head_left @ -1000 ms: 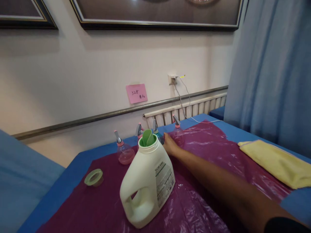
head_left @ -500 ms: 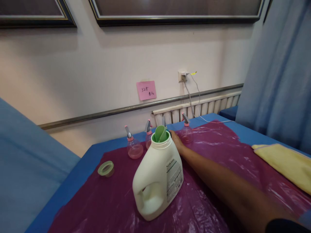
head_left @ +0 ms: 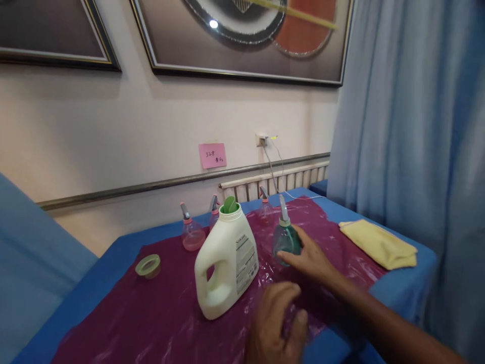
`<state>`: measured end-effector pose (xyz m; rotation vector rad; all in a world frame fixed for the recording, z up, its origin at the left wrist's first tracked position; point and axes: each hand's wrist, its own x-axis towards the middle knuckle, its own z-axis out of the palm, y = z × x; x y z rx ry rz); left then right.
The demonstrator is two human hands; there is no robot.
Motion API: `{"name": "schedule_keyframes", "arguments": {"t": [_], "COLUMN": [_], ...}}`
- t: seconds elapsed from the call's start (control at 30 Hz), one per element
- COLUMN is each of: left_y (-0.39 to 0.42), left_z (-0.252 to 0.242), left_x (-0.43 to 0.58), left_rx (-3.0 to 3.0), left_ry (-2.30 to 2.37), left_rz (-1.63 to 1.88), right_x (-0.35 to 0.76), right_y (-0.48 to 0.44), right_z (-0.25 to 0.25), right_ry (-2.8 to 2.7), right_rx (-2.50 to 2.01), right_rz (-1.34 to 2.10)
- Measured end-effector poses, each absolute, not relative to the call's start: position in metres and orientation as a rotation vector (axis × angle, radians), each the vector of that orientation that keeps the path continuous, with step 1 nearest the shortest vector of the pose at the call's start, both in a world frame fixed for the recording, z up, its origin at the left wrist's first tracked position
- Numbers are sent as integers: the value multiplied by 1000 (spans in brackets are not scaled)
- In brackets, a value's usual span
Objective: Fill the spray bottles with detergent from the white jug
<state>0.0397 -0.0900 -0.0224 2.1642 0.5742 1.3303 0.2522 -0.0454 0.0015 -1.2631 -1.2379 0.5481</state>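
My right hand [head_left: 312,255] is closed round the body of a green-tinted spray bottle [head_left: 285,237] with a grey trigger head. My left hand [head_left: 278,323], somewhat blurred, hovers in front with its curled fingers and thumb apart and nothing between them. To the left of both hands, a white detergent jug [head_left: 228,263] stands upright with a green scoop [head_left: 229,204] in its uncapped mouth. Behind it are a clear spray bottle of pink liquid [head_left: 193,236], a similar one [head_left: 213,216] partly hidden by the jug, and a third pink-collared bottle [head_left: 265,211] farther right.
A roll of tape [head_left: 148,265] lies at the left on the purple plastic sheet [head_left: 159,303], which covers part of the blue table [head_left: 121,245]. A folded yellow cloth [head_left: 379,243] rests at the right. A white cable [head_left: 280,172] runs from the wall socket; blue curtains [head_left: 379,126] flank the table.
My right hand has brought the green-tinted bottle from behind the jug to its right side. My left hand has come into view at the bottom. The camera view has shifted to the right and up.
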Motion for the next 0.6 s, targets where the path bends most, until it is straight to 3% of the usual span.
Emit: {"name": "schedule_keyframes", "arguments": {"t": [0.13, 0.3, 0.6], "left_y": [-94, -98, -110], "left_z": [20, 65, 89], "left_x": [37, 32, 0], "left_rx": [1844, 1511, 1341], "left_ry": [869, 733, 593], "left_rz": [1326, 1182, 1070], "right_x": [231, 189, 154], "right_y": [-106, -150, -169], "right_z": [3, 10, 18], "right_ry": [-1195, -1280, -1368], "right_rx": [-1264, -1065, -1038], "right_rz": [631, 840, 916]}}
